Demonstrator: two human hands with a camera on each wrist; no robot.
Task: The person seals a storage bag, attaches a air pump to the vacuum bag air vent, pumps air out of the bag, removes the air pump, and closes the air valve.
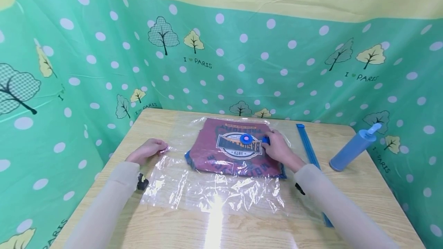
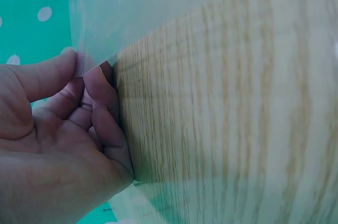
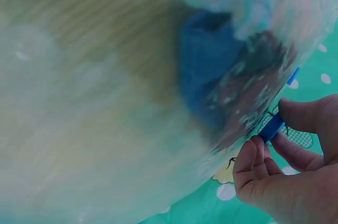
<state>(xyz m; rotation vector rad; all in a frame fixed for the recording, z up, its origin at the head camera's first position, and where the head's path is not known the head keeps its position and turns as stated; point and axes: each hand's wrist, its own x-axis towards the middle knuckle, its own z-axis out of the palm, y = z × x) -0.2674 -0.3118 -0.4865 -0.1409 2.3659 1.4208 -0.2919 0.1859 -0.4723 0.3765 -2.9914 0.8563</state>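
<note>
A clear plastic storage bag (image 1: 180, 187) lies flat on the wooden table with a folded maroon, blue-edged printed garment (image 1: 211, 145) inside. On the bag's upper face sits a round blue valve (image 1: 246, 138) with a pinkish centre. Thumb and fingers of my left hand (image 1: 150, 149) pinch the bag's left edge, and the left wrist view shows the film between them. Just right of the valve, my right hand (image 1: 278, 147) pinches a small blue cap (image 3: 272, 128) between thumb and fingers.
Along the bag's right end runs a long blue strip (image 1: 307, 145), partly hidden by the right forearm. Farther right, a blue hand pump (image 1: 351, 151) stands tilted on the table (image 1: 367, 187). A green dotted curtain (image 1: 277, 68) surrounds the table's back and sides.
</note>
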